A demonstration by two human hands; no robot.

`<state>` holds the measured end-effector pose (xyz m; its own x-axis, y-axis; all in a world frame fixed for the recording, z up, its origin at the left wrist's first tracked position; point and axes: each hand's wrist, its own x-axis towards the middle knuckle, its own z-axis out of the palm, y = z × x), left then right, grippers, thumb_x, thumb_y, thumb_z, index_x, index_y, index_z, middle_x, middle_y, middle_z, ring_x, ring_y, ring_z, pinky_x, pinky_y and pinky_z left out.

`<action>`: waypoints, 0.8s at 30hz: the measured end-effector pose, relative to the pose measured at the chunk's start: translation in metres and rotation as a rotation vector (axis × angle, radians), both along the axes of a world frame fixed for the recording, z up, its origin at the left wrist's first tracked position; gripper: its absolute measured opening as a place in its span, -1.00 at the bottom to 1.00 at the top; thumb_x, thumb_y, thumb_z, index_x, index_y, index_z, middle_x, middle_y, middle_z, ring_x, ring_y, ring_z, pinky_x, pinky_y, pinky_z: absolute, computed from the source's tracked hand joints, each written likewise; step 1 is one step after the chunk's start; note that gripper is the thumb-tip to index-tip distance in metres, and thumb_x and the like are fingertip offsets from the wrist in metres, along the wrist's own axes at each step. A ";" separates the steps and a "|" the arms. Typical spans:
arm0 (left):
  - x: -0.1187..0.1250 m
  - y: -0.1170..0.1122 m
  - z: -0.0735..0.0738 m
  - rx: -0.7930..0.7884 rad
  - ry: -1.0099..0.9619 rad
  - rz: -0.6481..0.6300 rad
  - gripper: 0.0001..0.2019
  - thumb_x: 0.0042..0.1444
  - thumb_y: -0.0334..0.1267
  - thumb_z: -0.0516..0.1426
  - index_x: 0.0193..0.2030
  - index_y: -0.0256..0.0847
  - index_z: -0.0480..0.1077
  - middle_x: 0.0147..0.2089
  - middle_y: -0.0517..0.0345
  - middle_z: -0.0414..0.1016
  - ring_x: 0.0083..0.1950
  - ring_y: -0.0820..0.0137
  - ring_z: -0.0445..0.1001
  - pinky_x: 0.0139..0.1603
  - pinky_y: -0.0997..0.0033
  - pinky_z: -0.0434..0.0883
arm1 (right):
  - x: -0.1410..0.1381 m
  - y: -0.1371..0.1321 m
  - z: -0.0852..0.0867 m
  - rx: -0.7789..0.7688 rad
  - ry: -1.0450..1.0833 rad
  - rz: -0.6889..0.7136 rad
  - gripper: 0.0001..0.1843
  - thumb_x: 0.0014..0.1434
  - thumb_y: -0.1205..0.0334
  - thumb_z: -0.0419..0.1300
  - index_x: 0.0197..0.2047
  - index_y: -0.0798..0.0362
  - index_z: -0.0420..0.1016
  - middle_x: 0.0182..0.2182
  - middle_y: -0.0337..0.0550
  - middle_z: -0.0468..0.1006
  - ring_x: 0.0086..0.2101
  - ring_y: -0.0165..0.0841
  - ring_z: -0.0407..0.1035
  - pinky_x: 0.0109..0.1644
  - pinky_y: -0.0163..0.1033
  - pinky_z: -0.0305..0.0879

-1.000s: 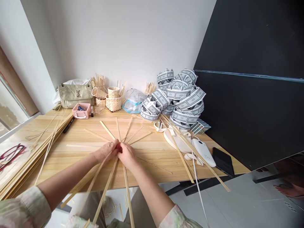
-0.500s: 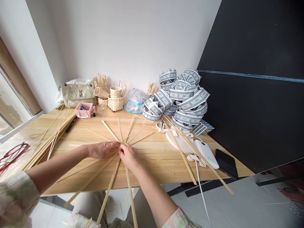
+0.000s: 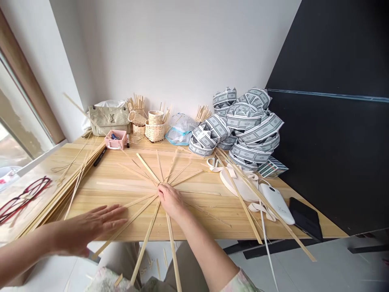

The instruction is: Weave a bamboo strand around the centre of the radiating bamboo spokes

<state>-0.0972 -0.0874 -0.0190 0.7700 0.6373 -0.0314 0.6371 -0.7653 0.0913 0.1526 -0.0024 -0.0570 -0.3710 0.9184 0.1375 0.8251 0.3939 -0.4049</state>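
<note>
**Grip found at the centre, one hand only**

We take the strip crossing as the clock centre, with 12 o'clock pointing away from the wearer. We find the right hand [image 3: 172, 201] in a narrow grip, its fingertips [image 3: 162, 190] pressing on the crossing of the bamboo strips [image 3: 147, 168]. These strips radiate like spokes across the wooden tabletop [image 3: 194, 227], and the longest overhang its near edge at 6 o'clock. The left hand [image 3: 88, 227] lies at 8 o'clock, wide open with fingers spread, holding nothing, just beside one spoke.

Farther out at 9 o'clock, we note a stack of long bamboo strips [image 3: 73, 184] and red-framed glasses [image 3: 26, 200]. A black marker [image 3: 100, 156] and a pink case [image 3: 115, 139] stand at 10 to 11 o'clock, with a quilted handbag [image 3: 109, 120] behind them. Small woven baskets [image 3: 154, 130] sit at 12 o'clock. At 2 o'clock, we record a heap of printed paper bands [image 3: 251, 132]. A white device [image 3: 276, 205] and a black phone [image 3: 305, 217] lie at 3 o'clock.
</note>
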 end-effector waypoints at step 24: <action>0.057 0.007 0.004 -0.868 -1.333 0.705 -0.61 0.03 0.04 0.00 -0.12 -0.21 0.28 -0.09 0.00 0.39 -0.08 0.24 0.39 0.02 0.20 0.26 | 0.005 -0.001 0.002 -0.039 -0.061 0.064 -0.89 0.03 0.35 0.08 -0.40 -0.02 0.41 -0.41 -0.25 0.29 -0.41 -0.46 0.20 -0.39 -0.37 -0.02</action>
